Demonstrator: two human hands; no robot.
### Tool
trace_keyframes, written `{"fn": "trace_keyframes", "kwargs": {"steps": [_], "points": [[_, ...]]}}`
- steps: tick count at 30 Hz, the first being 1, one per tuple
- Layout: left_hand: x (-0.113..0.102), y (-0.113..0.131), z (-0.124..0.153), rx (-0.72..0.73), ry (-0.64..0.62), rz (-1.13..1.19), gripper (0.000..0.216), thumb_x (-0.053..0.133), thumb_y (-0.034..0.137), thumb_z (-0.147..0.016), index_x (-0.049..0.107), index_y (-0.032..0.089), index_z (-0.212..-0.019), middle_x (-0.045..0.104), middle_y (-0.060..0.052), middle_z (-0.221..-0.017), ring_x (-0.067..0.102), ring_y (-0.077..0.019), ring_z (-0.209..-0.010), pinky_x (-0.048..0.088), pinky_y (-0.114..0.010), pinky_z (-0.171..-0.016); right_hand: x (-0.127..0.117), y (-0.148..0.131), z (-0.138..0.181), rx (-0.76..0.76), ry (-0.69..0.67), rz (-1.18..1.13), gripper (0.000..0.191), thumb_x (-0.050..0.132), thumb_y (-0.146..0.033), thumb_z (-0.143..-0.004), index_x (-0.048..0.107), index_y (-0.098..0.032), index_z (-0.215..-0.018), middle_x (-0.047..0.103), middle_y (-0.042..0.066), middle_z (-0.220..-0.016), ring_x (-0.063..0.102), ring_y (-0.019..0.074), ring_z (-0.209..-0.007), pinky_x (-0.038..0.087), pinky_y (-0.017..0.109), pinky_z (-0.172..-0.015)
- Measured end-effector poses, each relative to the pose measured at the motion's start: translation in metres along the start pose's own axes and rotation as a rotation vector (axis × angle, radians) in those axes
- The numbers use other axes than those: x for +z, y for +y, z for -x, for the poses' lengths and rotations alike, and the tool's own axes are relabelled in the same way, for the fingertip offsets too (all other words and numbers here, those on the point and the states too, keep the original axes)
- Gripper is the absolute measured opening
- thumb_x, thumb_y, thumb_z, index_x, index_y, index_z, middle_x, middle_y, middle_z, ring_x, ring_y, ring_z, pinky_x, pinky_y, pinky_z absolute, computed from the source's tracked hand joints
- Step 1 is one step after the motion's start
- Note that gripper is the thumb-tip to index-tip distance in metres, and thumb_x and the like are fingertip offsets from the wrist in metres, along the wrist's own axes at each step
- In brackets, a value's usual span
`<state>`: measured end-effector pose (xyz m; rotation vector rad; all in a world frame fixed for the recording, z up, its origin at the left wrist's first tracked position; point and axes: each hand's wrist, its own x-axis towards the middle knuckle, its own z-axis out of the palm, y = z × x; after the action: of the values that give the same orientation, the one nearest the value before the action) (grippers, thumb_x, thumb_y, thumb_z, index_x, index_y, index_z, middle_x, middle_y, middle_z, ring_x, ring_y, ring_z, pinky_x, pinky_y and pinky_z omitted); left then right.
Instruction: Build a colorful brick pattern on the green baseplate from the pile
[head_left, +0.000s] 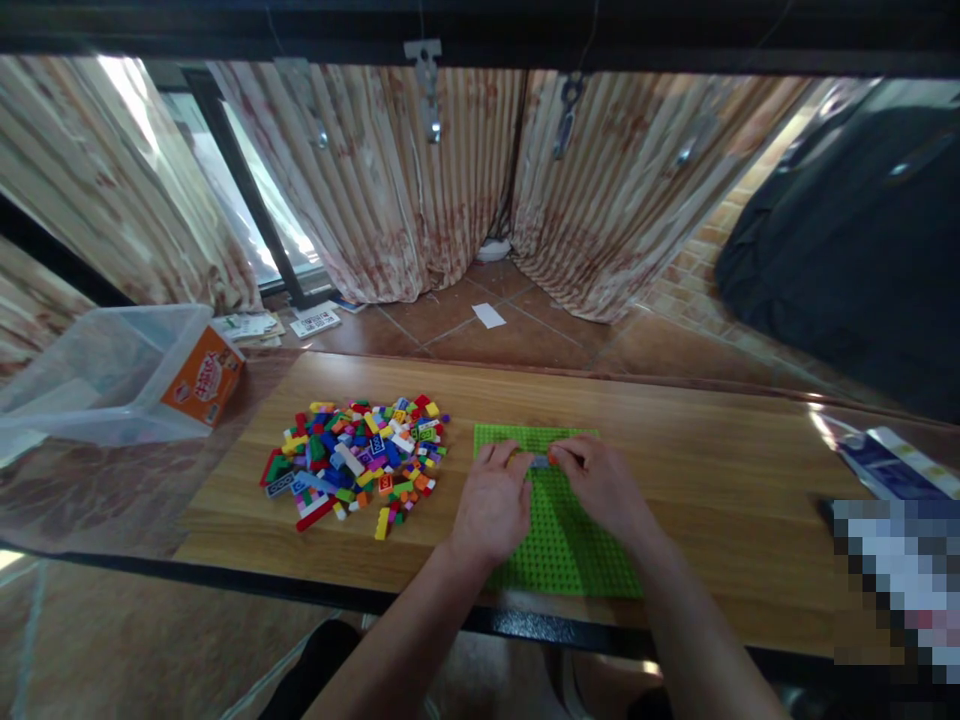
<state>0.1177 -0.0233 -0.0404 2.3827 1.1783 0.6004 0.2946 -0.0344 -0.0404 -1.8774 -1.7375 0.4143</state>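
A green studded baseplate [566,560] lies on the wooden table, with both hands over its upper half. My left hand [491,505] rests on its left side, fingers stretched out and slightly apart, palm down. Close to its fingertips is a small yellow-orange brick, partly hidden. Between the hands a grey-blue brick [540,461] sits on the plate. My right hand [604,485] has thumb and fingers pinched on a small orange brick [553,455], at the right end of the grey-blue one. The fingers partly cover these bricks.
Left of the baseplate lies a loose pile of colourful bricks [360,455]. A clear plastic bin [112,375] with an orange label stands at the far left. Papers and a blue-and-white packet [900,465] lie at the right. Metal clips [427,90] hang from a dark bar above.
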Motion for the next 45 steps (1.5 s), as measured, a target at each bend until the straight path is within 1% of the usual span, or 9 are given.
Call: {"fn": "trace_keyframes", "kwargs": {"steps": [3,5,9,18,24,31,36,39,45], "points": [[0.0,0.0,0.0,0.0,0.001,-0.004,0.034,0.05,0.016,-0.091,0.062,0.015,-0.123,0.058,-0.011,-0.128,0.05,-0.0261,-0.119,0.044,-0.042,-0.107,-0.001,0.006,0.002,-0.018,0.001,-0.055,0.024,0.051,-0.024,-0.09,0.074,-0.019,-0.094,0.072,0.008,-0.094,0.065,0.0194,-0.087,0.049,0.033,-0.081],[0.0,0.0,0.0,0.002,0.003,-0.005,0.034,0.05,0.016,-0.091,0.062,0.015,-0.122,0.058,-0.011,-0.127,0.05,-0.0257,-0.119,0.044,-0.041,-0.108,-0.002,0.01,0.003,-0.019,-0.017,-0.083,0.021,0.056,-0.023,-0.086,0.073,-0.018,-0.099,0.071,0.008,-0.097,0.065,0.019,-0.085,0.05,0.033,-0.08],[0.0,0.0,0.0,0.008,0.005,0.005,0.034,0.051,0.015,-0.09,0.062,0.016,-0.122,0.058,-0.011,-0.127,0.05,-0.0247,-0.119,0.043,-0.041,-0.108,-0.003,0.014,0.002,-0.016,-0.06,-0.098,0.018,0.06,-0.017,-0.081,0.072,-0.019,-0.094,0.068,0.006,-0.094,0.063,0.0165,-0.077,0.05,0.032,-0.076],[0.001,0.001,-0.001,0.01,0.0,-0.002,0.034,0.051,0.015,-0.09,0.062,0.014,-0.123,0.059,-0.011,-0.127,0.049,-0.0253,-0.119,0.043,-0.04,-0.108,-0.008,0.011,0.001,-0.062,-0.072,-0.053,0.013,0.058,-0.015,-0.084,0.07,-0.018,-0.088,0.066,0.006,-0.091,0.062,0.0187,-0.086,0.048,0.034,-0.083],[0.002,0.0,-0.001,0.023,0.0,-0.011,0.033,0.05,0.015,-0.09,0.062,0.015,-0.121,0.059,-0.011,-0.126,0.05,-0.0251,-0.118,0.043,-0.042,-0.107,-0.009,0.013,0.003,-0.11,-0.056,-0.053,0.015,0.055,-0.015,-0.086,0.069,-0.019,-0.087,0.065,0.005,-0.09,0.062,0.0185,-0.087,0.049,0.035,-0.084],[0.004,0.0,0.0,0.031,0.007,-0.032,0.034,0.048,0.017,-0.092,0.061,0.015,-0.123,0.059,-0.012,-0.127,0.05,-0.0261,-0.118,0.042,-0.042,-0.107,-0.009,0.011,0.005,-0.136,-0.102,-0.044,0.018,0.053,-0.014,-0.088,0.071,-0.019,-0.088,0.065,0.006,-0.095,0.062,0.0186,-0.09,0.049,0.036,-0.086],[0.007,0.008,0.004,0.025,-0.033,-0.103,0.047,0.05,0.015,-0.089,0.054,0.019,-0.135,0.05,-0.014,-0.14,0.046,-0.0305,-0.124,0.041,-0.049,-0.106,-0.009,0.012,0.005,-0.138,-0.11,-0.054,0.02,0.054,-0.016,-0.089,0.073,-0.019,-0.089,0.066,0.006,-0.095,0.063,0.0189,-0.09,0.049,0.037,-0.089],[0.01,0.015,0.006,0.033,-0.077,-0.164,0.051,0.048,0.011,-0.087,0.054,0.021,-0.137,0.046,-0.016,-0.145,0.043,-0.0342,-0.129,0.04,-0.054,-0.104,-0.01,0.013,0.004,-0.135,-0.112,-0.065,0.02,0.054,-0.016,-0.089,0.074,-0.019,-0.09,0.067,0.007,-0.095,0.063,0.0188,-0.091,0.049,0.036,-0.089],[0.011,0.024,0.005,0.023,-0.106,-0.252,0.05,0.046,0.013,-0.089,0.052,0.02,-0.138,0.05,-0.015,-0.144,0.044,-0.0349,-0.13,0.042,-0.055,-0.103,-0.01,0.013,0.002,-0.124,-0.136,-0.063,0.021,0.054,-0.016,-0.09,0.075,-0.017,-0.091,0.068,0.008,-0.096,0.064,0.0198,-0.091,0.049,0.038,-0.089]]}}
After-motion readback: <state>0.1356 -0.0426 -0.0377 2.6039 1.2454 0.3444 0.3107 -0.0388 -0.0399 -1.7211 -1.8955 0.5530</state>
